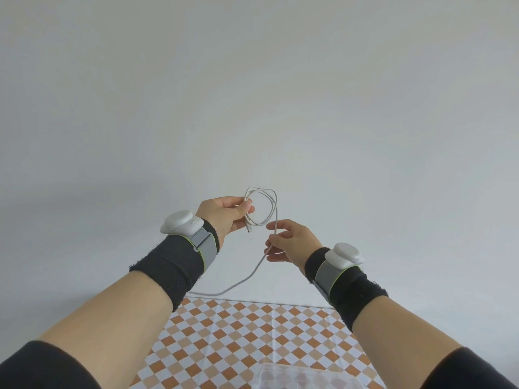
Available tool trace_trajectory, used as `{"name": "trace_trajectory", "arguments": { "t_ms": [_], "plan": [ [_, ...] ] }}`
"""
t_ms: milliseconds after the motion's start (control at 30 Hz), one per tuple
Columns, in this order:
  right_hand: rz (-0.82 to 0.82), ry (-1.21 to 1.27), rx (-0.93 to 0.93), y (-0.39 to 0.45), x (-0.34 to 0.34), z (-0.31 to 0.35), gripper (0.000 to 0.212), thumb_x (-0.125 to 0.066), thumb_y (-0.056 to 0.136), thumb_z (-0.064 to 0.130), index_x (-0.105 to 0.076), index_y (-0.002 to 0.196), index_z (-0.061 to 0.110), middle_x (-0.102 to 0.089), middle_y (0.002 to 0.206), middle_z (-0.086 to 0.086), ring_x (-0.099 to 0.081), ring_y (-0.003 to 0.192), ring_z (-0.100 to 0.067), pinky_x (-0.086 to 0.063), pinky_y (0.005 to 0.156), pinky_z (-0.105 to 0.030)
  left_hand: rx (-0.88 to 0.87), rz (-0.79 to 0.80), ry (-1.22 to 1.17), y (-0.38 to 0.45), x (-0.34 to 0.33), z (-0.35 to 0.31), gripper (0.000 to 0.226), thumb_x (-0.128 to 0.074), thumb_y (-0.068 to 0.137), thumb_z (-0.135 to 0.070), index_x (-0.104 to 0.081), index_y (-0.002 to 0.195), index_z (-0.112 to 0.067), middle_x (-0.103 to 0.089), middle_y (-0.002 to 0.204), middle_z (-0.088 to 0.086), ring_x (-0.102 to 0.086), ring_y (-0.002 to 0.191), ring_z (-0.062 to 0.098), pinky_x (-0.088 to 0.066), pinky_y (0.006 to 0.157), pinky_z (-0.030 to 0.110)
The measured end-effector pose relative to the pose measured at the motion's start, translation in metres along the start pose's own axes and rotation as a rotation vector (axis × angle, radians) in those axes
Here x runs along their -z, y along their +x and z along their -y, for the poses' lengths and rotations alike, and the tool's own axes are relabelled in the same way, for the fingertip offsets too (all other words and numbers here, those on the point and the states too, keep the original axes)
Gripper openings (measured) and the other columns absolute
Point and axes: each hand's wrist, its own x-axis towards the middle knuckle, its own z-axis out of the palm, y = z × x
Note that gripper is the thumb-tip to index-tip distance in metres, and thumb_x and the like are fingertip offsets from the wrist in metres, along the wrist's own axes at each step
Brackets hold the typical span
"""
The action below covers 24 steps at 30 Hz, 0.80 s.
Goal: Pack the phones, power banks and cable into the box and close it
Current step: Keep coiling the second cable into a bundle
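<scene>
The white cable (261,204) is up in the air in front of a plain pale wall (252,80), partly wound into a small coil of a few loops. The left hand (224,217) holds that coil, its fingers (244,206) pinching the loops together, with one plug end hanging just below the grip. The right hand (292,242), just right of and lower than the coil, has its fingers loosely curled round the free run of the cable, letting it slide through rather than clamping it. From there the loose tail drops down and away to the left, passing behind the left wrist band (179,256) — its other end is hidden.

The step in hand looks like the coiling of the cable before it goes in. The next move calls for feeding more of the tail up and laying another loop into the left grip, keeping the loops even so that they do not spring apart.

Below, the checked tabletop (224,332) shows only at the bottom of the view, its far edge just under the hanging tail. A clear plastic box (306,374) sits at the near bottom edge, mostly cut off; whether it holds anything I cannot tell. No phones or power banks are in view. The air round the hands is open — room enough to swing the tail.
</scene>
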Motion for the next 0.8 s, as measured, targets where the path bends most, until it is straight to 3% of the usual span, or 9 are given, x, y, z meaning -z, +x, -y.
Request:
{"name": "trace_trajectory", "arguments": {
  "t_ms": [133,300,433,500,633,800],
  "plan": [
    [-0.003,0.164,-0.019,-0.001,-0.005,0.006,0.016,-0.054,0.097,-0.001,-0.066,0.103,0.008,-0.069,0.088,-0.017,-0.075,0.076,-0.028,-0.063,0.07,-0.034,0.042,-0.016,-0.028,-0.002,0.0,0.001,0.015,-0.069,0.084,-0.001,-0.068,0.098,0.004,-0.072,0.088,0.017,-0.072,0.069,0.024,-0.061,0.069,0.034],
    [0.039,0.276,0.008,-0.004,-0.005,0.014,0.026,-0.046,0.096,-0.008,-0.065,0.113,0.002,-0.07,0.096,-0.02,-0.074,0.08,-0.031,-0.061,0.072,-0.036,0.069,-0.092,-0.013,-0.006,-0.002,0.006,0.019,-0.072,0.08,0.002,-0.064,0.097,0.005,-0.07,0.083,0.019,-0.072,0.061,0.022,-0.061,0.063,0.031],
    [0.066,0.363,0.015,-0.006,-0.006,0.016,0.021,-0.06,0.097,0.009,-0.064,0.114,-0.003,-0.071,0.089,-0.018,-0.072,0.08,-0.032,-0.061,0.072,-0.038,0.102,-0.087,0.001,-0.007,-0.003,0.011,0.02,-0.07,0.082,0.002,-0.061,0.098,0.01,-0.069,0.078,0.021,-0.071,0.058,0.023,-0.061,0.06,0.029],
    [0.034,0.337,0.04,-0.006,-0.006,0.015,0.025,-0.064,0.097,0.018,-0.066,0.11,-0.003,-0.072,0.085,-0.015,-0.072,0.078,-0.03,-0.061,0.071,-0.037,0.134,-0.071,0.018,-0.009,-0.003,0.013,0.018,-0.07,0.082,0.002,-0.062,0.096,0.011,-0.07,0.077,0.022,-0.072,0.06,0.026,-0.061,0.06,0.03],
    [-0.02,0.236,0.079,-0.005,-0.004,0.012,0.02,-0.061,0.098,0.018,-0.067,0.102,-0.001,-0.071,0.082,-0.013,-0.072,0.073,-0.026,-0.062,0.068,-0.037,0.202,-0.053,0.073,-0.008,-0.004,0.016,0.015,-0.071,0.083,-0.002,-0.062,0.092,0.007,-0.07,0.072,0.02,-0.072,0.062,0.028,-0.061,0.058,0.033],
    [-0.027,0.051,0.067,-0.004,-0.002,0.009,0.022,-0.065,0.095,0.02,-0.069,0.102,-0.001,-0.071,0.082,-0.011,-0.07,0.069,-0.021,-0.062,0.068,-0.034,0.018,-0.099,0.375,0.0,0.0,0.018,0.019,-0.073,0.083,-0.021,-0.065,0.098,-0.012,-0.071,0.082,0.014,-0.072,0.071,0.026,-0.061,0.068,0.036]
  ]
}}
